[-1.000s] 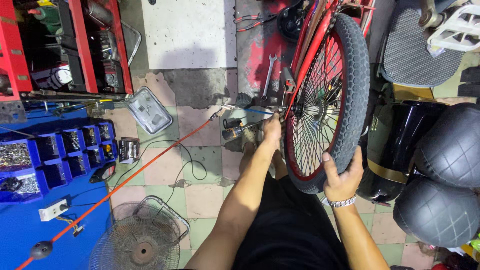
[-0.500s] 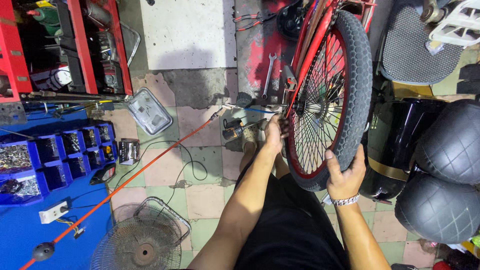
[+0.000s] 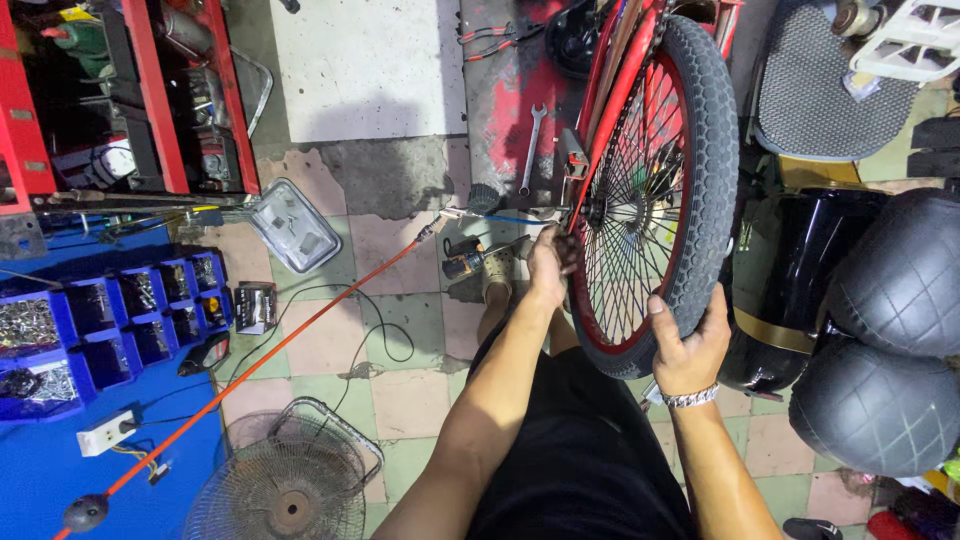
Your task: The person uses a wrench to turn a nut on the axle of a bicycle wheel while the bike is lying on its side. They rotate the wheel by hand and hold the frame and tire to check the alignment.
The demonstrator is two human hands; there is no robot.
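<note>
Since half a second ago the left hand (image 3: 548, 268) has slid a little further in toward the middle of the wheel, and the right hand (image 3: 690, 345) has stayed put on the tyre; the view has barely shifted.

Far left, blue bins (image 3: 120, 320) of small metal parts sit on a blue mat, with a white power strip (image 3: 105, 432) below them and a red tool cabinet (image 3: 130, 90) above. A round fan grille (image 3: 285, 480) lies on the tiled floor (image 3: 330, 340), and an orange hose (image 3: 300, 335) runs diagonally across the tiles past a clear plastic box (image 3: 295, 225). Nearer the middle a cordless drill (image 3: 470, 262) rests on the floor, and a spanner (image 3: 530, 150) lies on the red-stained concrete above it.

The left hand is curled closed around something at the hub (image 3: 590, 215), beside the spokes; what it grips is hidden by the fingers, so I cannot tell whether it is a tool or the axle itself. The bicycle wheel (image 3: 650, 190) stands upright in the red frame (image 3: 620, 60), its knobbly black tyre (image 3: 710, 170) facing the camera edge-on. The right hand, wearing a metal bracelet (image 3: 690, 398), clasps the lower edge of the tyre with the thumb over the tread, steadying it.

To the right stand black scooter seats (image 3: 900, 330) and a grey mesh pad (image 3: 830, 90).
</note>
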